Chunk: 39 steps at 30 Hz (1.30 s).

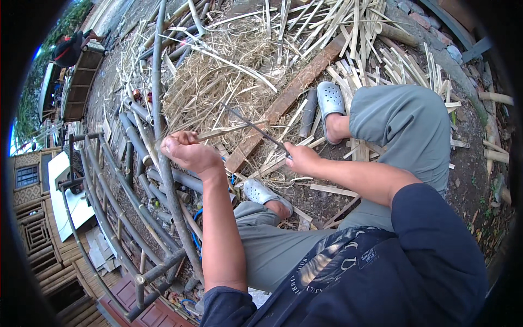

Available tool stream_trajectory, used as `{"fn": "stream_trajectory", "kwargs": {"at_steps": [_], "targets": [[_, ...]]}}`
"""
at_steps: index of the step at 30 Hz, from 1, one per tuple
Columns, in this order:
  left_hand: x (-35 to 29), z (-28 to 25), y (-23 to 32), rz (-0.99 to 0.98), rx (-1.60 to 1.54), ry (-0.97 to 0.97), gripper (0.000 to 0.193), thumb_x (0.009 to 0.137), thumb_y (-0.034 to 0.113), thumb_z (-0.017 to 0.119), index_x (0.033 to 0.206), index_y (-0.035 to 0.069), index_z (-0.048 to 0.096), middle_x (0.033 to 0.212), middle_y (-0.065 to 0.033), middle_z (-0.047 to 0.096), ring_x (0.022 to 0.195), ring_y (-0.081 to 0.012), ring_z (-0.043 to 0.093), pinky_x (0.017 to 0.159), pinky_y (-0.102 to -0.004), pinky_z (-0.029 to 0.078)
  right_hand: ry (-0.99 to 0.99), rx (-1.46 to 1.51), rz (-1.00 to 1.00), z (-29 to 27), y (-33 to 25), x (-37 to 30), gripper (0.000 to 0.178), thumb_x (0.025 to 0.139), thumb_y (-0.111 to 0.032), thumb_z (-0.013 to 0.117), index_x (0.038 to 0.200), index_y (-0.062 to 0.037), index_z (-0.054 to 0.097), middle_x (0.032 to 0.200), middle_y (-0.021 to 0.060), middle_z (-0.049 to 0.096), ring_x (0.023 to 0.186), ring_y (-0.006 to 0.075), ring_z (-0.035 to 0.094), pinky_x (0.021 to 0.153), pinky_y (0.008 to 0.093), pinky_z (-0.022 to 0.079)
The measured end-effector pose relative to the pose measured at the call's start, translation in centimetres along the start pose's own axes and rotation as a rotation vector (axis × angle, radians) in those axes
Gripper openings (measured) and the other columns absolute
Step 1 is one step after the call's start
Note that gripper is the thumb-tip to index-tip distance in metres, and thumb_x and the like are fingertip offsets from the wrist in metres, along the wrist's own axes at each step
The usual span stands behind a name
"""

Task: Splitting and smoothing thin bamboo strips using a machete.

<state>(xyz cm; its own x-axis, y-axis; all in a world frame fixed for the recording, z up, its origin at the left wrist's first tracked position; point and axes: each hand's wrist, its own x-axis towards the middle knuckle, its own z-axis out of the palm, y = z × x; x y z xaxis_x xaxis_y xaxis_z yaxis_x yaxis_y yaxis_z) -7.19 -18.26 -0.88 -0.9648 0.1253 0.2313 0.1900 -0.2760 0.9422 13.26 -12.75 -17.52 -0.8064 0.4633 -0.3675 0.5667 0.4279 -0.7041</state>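
Observation:
My left hand (190,153) is closed around one end of a pale bamboo strip (226,131), which points to the right in front of me. The handle of a long, dark-bladed knife (270,138) is wrapped in my right hand (303,160). Its narrow blade slants up and to the left, crossing the strip near the strip's free end. From this view I cannot tell whether blade and strip touch. Below them, a brown wooden plank (291,101) lies slantwise on the ground, beside a heap of thin curled shavings (212,90).
Split bamboo strips (357,27) lie scattered at the far side and right. A grey pole (158,71) stands close to my left hand, alongside a curved bamboo frame (117,212). My feet wear pale clogs (330,101). Another person (68,50) is far left.

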Motion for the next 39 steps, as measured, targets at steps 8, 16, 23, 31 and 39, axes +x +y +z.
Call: {"fn": "stream_trajectory", "kwargs": {"at_steps": [8, 16, 23, 31, 39], "targets": [[-0.9, 0.6, 0.5, 0.052, 0.039, -0.036, 0.027, 0.098, 0.031, 0.033, 0.081, 0.011, 0.034, 0.072, -0.0009, 0.034, 0.064, -0.0129, 0.032, 0.062, -0.0306, 0.035, -0.019, 0.025, 0.044, -1.1, -1.8, -0.1, 0.034, 0.084, -0.019, 0.059, 0.112, -0.0013, 0.049, 0.091, 0.0259, 0.066, 0.086, 0.0418, 0.066, 0.077, 0.0504, 0.051], [-0.8, 0.0, 0.1, 0.033, 0.027, -0.059, 0.028, 0.097, 0.033, 0.035, 0.079, 0.011, 0.031, 0.071, 0.0004, 0.031, 0.065, -0.0124, 0.033, 0.062, -0.0298, 0.035, 0.005, 0.085, -0.047, -1.6, -4.1, 0.0, 0.040, 0.086, -0.020, 0.059, 0.120, -0.0026, 0.047, 0.088, 0.0271, 0.065, 0.087, 0.0431, 0.065, 0.078, 0.0508, 0.051], [-1.0, 0.9, 0.2, 0.007, -0.001, -0.022, 0.021, 0.094, 0.026, 0.036, 0.079, 0.013, 0.033, 0.071, 0.0008, 0.033, 0.064, -0.0110, 0.034, 0.062, -0.0277, 0.034, 0.044, 0.011, 0.047, 2.0, 5.0, 1.0, 0.031, 0.086, -0.022, 0.058, 0.108, -0.0018, 0.047, 0.084, 0.0248, 0.064, 0.082, 0.0433, 0.064, 0.070, 0.0518, 0.049], [-0.9, 1.0, 0.7, -0.002, 0.008, -0.009, 0.024, 0.097, 0.030, 0.035, 0.081, 0.013, 0.032, 0.071, 0.0010, 0.032, 0.065, -0.0110, 0.034, 0.063, -0.0284, 0.035, 0.000, 0.056, 0.067, 1.3, 1.9, 0.6, 0.042, 0.085, -0.021, 0.059, 0.121, -0.0017, 0.047, 0.093, 0.0268, 0.065, 0.091, 0.0432, 0.064, 0.078, 0.0511, 0.050], [-1.3, 0.9, 0.8, 0.041, 0.035, 0.013, 0.023, 0.096, 0.028, 0.035, 0.080, 0.012, 0.032, 0.072, 0.0007, 0.033, 0.065, -0.0111, 0.034, 0.063, -0.0291, 0.036, 0.019, 0.097, 0.026, 0.2, -1.6, -0.3, 0.028, 0.087, -0.019, 0.056, 0.107, -0.0022, 0.047, 0.085, 0.0274, 0.065, 0.084, 0.0455, 0.064, 0.075, 0.0531, 0.049]]}}
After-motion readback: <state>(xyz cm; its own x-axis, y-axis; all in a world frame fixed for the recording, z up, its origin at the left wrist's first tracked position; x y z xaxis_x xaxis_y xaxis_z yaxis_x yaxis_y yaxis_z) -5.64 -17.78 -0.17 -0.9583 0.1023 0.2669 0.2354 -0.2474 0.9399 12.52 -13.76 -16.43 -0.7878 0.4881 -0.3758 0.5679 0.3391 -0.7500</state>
